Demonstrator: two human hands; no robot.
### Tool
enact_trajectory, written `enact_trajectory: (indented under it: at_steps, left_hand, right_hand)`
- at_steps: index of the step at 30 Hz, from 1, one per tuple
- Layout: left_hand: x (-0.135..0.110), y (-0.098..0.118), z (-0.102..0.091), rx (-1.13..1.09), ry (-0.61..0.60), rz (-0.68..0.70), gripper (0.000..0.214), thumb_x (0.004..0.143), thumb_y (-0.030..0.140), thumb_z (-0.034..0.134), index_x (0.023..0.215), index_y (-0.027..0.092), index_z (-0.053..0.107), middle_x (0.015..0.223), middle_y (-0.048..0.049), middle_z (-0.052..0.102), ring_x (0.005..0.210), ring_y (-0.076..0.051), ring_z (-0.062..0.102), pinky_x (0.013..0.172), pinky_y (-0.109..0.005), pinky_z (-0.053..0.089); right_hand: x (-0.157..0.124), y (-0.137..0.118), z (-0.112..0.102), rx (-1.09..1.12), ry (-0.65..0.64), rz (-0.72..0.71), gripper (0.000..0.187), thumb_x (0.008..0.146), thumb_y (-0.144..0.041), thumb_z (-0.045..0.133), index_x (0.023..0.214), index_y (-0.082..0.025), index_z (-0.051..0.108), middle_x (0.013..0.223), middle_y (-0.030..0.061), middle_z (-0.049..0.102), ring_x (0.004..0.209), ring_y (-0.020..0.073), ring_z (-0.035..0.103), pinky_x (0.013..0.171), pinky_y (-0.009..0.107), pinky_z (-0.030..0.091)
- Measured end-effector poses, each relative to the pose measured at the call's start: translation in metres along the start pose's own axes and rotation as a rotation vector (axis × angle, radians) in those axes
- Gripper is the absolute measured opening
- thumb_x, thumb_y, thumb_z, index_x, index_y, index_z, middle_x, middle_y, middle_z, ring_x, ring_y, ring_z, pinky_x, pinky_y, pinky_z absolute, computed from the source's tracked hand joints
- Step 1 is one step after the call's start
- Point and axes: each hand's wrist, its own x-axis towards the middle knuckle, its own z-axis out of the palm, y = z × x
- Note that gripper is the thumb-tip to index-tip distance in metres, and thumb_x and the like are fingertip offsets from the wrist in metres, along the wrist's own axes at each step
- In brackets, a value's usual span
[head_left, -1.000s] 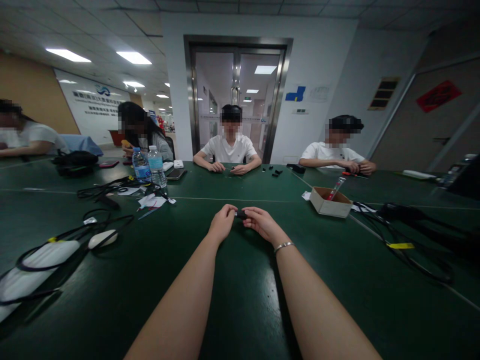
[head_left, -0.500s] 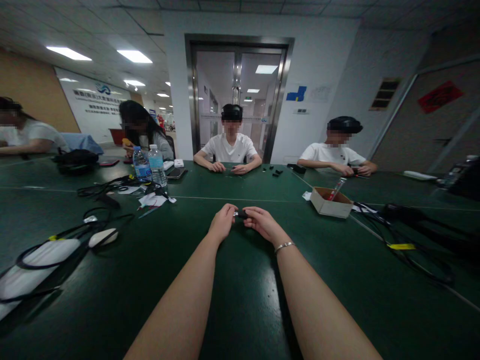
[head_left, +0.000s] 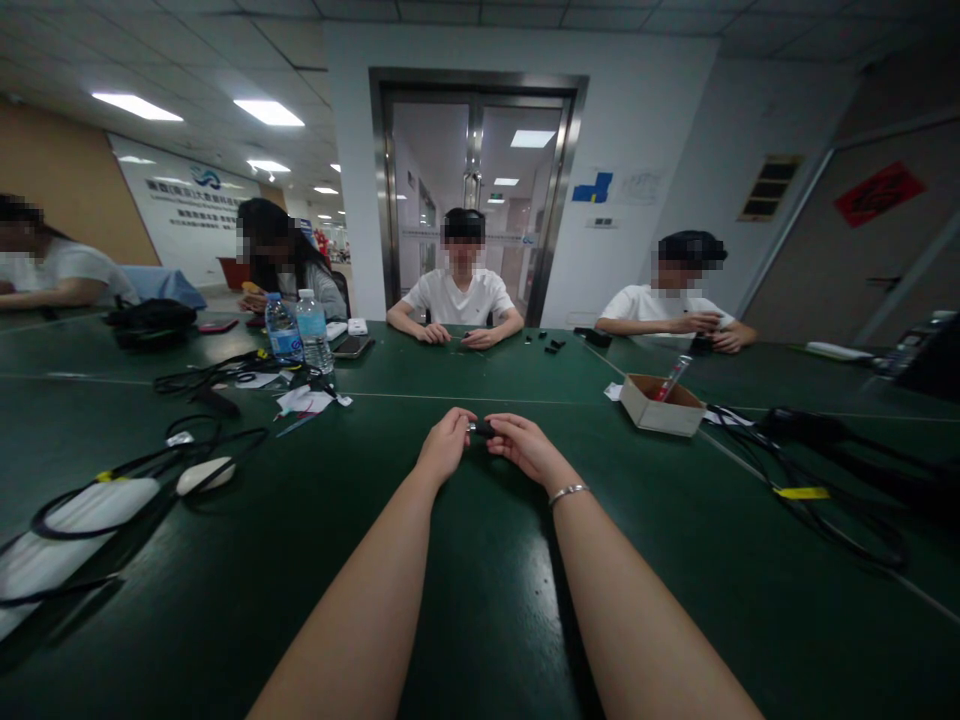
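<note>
Between my two hands, over the green table [head_left: 480, 560], is a small black piece with a silvery end [head_left: 484, 428], too small to name surely. My left hand [head_left: 448, 440] pinches its silvery end, fingers closed. On the black end the fingers and thumb of my right hand [head_left: 521, 442] are closed as well. A silver bracelet [head_left: 568, 493] circles my right wrist. My fingertips cover part of the piece.
To the right stands a small open box [head_left: 660, 412] with a tube leaning in it, and black cables [head_left: 832, 500] beyond. On the left are water bottles [head_left: 313, 335], paper scraps [head_left: 306, 400], cables and a white power strip [head_left: 82, 530]. Several people sit around the table.
My hands and the piece between them have stayed in place. The person at the right has raised one hand a little.
</note>
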Motion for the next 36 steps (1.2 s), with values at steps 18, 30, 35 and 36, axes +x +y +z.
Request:
enact_trajectory:
  at_steps: [18,30,35,36]
  left_hand:
    - [0.003,-0.004,0.001,-0.024,0.01,0.038,0.027,0.09,0.034,0.037,0.097,0.023,0.061,0.07,0.0005,0.056,0.065,-0.012,0.052,0.058,-0.022,0.038]
    - [0.004,-0.007,0.001,0.029,0.025,0.053,0.026,0.087,0.031,0.038,0.098,0.024,0.061,0.085,-0.0016,0.062,0.075,-0.014,0.055,0.064,-0.023,0.042]
    - [0.002,-0.002,0.0,0.035,0.003,0.055,0.027,0.084,0.026,0.038,0.098,0.023,0.062,0.094,-0.0022,0.063,0.081,-0.016,0.056,0.069,-0.025,0.043]
    - [0.001,-0.001,-0.001,0.033,0.004,0.054,0.027,0.084,0.025,0.038,0.097,0.023,0.062,0.094,-0.0024,0.063,0.082,-0.016,0.056,0.07,-0.025,0.043]
  right_hand:
    - [-0.002,-0.001,0.001,0.016,-0.01,-0.01,0.005,0.082,-0.008,0.064,0.086,-0.011,0.066,0.066,0.004,0.064,0.053,0.0104,0.061,0.054,0.02,0.055]
    - [0.0,0.002,-0.001,-0.004,-0.002,-0.018,0.008,0.08,-0.012,0.068,0.088,-0.011,0.066,0.07,0.0046,0.065,0.057,0.0111,0.062,0.055,0.021,0.055]
    - [-0.001,0.001,0.0,-0.004,-0.017,-0.021,0.007,0.081,-0.011,0.067,0.088,-0.011,0.067,0.071,0.0049,0.065,0.056,0.0106,0.062,0.055,0.021,0.055]
    - [-0.001,0.001,0.0,-0.004,-0.018,-0.021,0.007,0.08,-0.011,0.067,0.088,-0.011,0.067,0.071,0.0051,0.065,0.056,0.0107,0.062,0.055,0.021,0.055]
